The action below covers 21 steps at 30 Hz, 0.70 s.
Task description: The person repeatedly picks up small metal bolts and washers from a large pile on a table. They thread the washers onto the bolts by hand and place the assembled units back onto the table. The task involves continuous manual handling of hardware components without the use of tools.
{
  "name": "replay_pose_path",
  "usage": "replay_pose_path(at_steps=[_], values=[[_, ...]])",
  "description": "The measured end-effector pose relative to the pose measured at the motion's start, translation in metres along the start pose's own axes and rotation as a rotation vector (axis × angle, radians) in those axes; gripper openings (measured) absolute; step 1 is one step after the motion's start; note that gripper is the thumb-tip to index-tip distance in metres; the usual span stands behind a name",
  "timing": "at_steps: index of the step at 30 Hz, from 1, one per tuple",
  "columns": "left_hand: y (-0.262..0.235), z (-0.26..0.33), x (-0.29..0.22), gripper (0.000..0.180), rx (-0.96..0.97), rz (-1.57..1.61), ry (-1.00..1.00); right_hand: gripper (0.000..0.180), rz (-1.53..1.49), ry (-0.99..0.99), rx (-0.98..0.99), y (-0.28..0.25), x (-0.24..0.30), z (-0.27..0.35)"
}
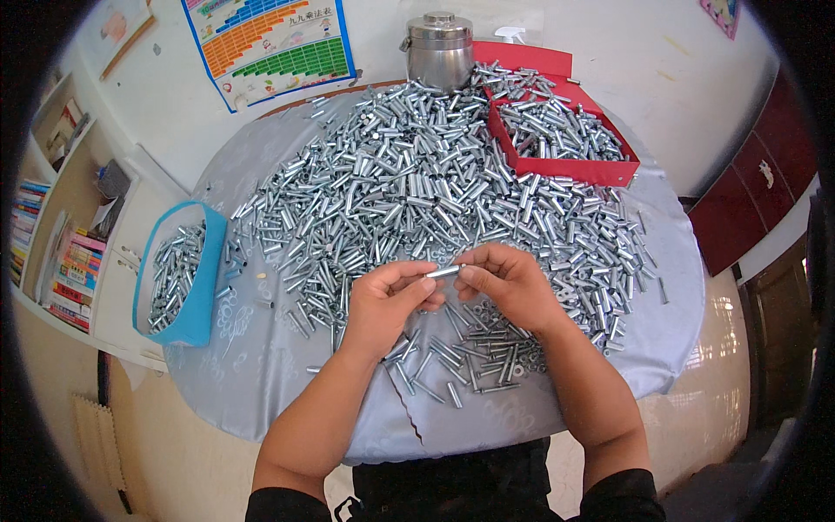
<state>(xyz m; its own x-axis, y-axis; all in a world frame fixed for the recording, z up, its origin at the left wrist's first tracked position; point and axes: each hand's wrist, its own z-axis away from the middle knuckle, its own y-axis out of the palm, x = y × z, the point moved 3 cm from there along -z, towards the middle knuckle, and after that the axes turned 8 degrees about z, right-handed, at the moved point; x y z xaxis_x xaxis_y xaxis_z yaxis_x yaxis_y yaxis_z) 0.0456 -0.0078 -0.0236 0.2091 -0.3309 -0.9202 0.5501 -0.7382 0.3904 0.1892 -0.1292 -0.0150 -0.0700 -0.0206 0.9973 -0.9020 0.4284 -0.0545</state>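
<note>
Between my two hands, above the front of the heap, is a short silvery metal sleeve (444,271), lying nearly level. My left hand (387,300) pinches its left end between thumb and fingers. At the right end, the thumb and fingertips of my right hand (509,285) close on it too; whether a smaller part sits under them is hidden. Just below the hands lie loose bolts (448,352) with thin shanks, along with washers (518,371). Behind them spreads a large heap of similar metal sleeves (391,183).
A blue fabric bin (209,270) with metal parts stands at the table's left edge. An open red box (574,168) full of parts is at the back right, beside a steel pot (439,56). A grey cloth (213,383) covers the round table. Bookshelves (61,244) stand left.
</note>
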Motion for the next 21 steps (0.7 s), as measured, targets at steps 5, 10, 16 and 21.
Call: replay_pose_path(at_steps=[5,10,16,21], values=[[-0.015,-0.003,-0.005,0.030,-0.194,-0.043,0.226,0.021,0.214,0.201,0.123,-0.016,0.004,0.002],[-0.015,-0.004,-0.007,0.030,-0.224,0.005,0.237,0.036,-0.490,-0.190,-0.522,-0.044,0.021,-0.010],[-0.015,-0.003,-0.006,0.028,-0.230,-0.007,0.249,0.039,-0.229,-0.210,-0.433,-0.045,0.006,-0.008],[-0.018,-0.005,-0.007,0.026,-0.250,0.000,0.264,0.025,-0.185,-0.118,-0.577,-0.057,0.003,-0.007]])
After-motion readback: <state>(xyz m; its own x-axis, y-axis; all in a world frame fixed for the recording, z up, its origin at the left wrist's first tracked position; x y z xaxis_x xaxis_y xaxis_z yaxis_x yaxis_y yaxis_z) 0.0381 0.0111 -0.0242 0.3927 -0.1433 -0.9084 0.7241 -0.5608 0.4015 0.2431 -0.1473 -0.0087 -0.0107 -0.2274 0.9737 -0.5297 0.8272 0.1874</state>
